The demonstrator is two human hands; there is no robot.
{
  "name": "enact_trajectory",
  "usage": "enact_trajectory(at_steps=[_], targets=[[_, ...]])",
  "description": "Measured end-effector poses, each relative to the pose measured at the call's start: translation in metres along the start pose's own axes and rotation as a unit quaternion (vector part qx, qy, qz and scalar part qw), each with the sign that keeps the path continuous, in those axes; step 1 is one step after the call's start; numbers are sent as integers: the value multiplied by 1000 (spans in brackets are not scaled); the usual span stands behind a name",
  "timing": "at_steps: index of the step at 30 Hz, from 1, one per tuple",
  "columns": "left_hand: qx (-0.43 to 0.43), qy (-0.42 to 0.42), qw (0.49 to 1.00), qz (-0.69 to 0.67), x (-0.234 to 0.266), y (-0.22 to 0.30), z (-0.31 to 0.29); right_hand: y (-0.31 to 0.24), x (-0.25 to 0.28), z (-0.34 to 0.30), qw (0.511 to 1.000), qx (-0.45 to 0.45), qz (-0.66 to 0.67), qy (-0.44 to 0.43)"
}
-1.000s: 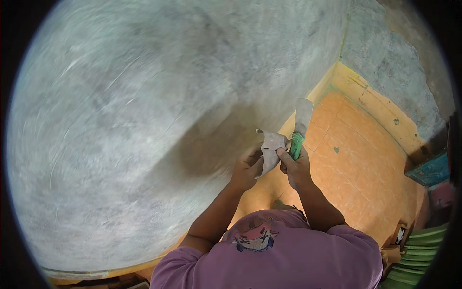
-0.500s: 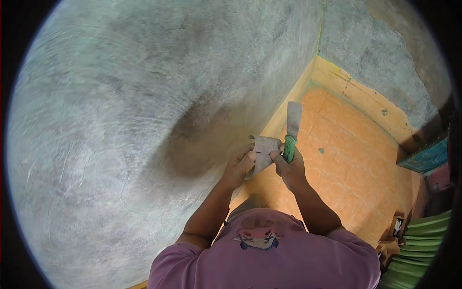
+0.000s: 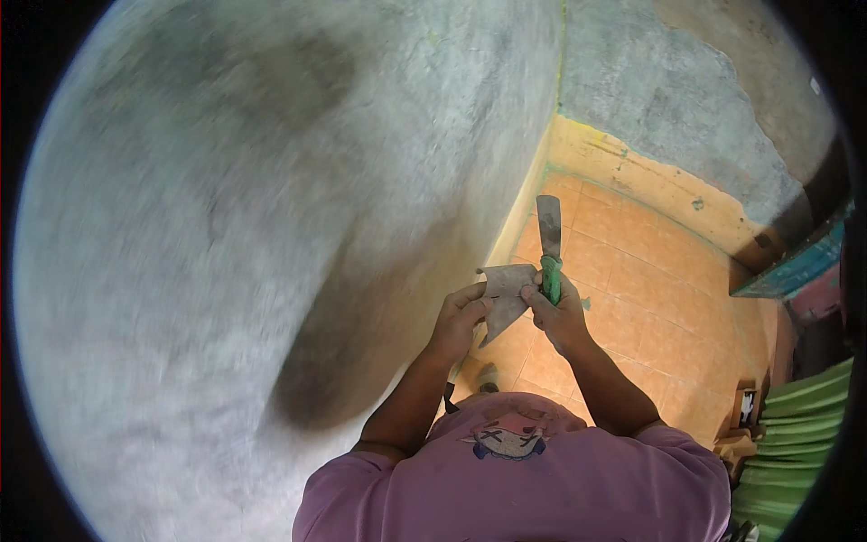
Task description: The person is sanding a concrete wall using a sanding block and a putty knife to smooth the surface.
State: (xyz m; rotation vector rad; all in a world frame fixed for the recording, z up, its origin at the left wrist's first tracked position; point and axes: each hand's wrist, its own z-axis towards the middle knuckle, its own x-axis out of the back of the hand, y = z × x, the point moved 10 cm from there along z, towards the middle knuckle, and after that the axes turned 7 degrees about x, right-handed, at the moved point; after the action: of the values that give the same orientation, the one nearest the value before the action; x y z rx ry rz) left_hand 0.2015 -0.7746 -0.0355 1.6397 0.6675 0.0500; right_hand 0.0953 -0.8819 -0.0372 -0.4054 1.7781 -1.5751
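Observation:
In front of my chest, both hands meet on a worn, curled grey piece that looks like sandpaper (image 3: 508,287). My left hand (image 3: 458,323) pinches its left side between thumb and fingers. On the opposite edge presses the thumb of my right hand (image 3: 562,318). That same hand also grips a putty knife (image 3: 549,226) by its green handle, with the grey blade pointing up and away from me. Part of the handle and some of the right fingers are hidden.
A rough grey-green plastered wall (image 3: 163,271) rises close on my left, with a dark shadow on it. Orange tiles cover the floor (image 3: 659,303). A blue piece of furniture (image 3: 799,262) and a green curtain (image 3: 804,443) are at the right.
My view has shifted, so the wall corner appears further left. Both hands still hold the sandpaper, now turned slightly, and the putty knife stays in my right hand.

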Motion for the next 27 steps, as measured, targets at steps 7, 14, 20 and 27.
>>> enact_trajectory(at_steps=[7, 14, 20, 27], targets=[[39, -68, 995, -59, -29, -16, 120, -24, 58, 53, 997, 38, -21, 56], [65, -77, 994, 38, -67, -35, 209, -17, 143, 101, 995, 43, 20, 86], [38, -56, 997, 44, -109, -32, 302, -24, 193, 174, 999, 19, 31, 1], [-10, -57, 996, 72, -175, -9, 402, -55, 273, 255, 996, 73, -22, 55]])
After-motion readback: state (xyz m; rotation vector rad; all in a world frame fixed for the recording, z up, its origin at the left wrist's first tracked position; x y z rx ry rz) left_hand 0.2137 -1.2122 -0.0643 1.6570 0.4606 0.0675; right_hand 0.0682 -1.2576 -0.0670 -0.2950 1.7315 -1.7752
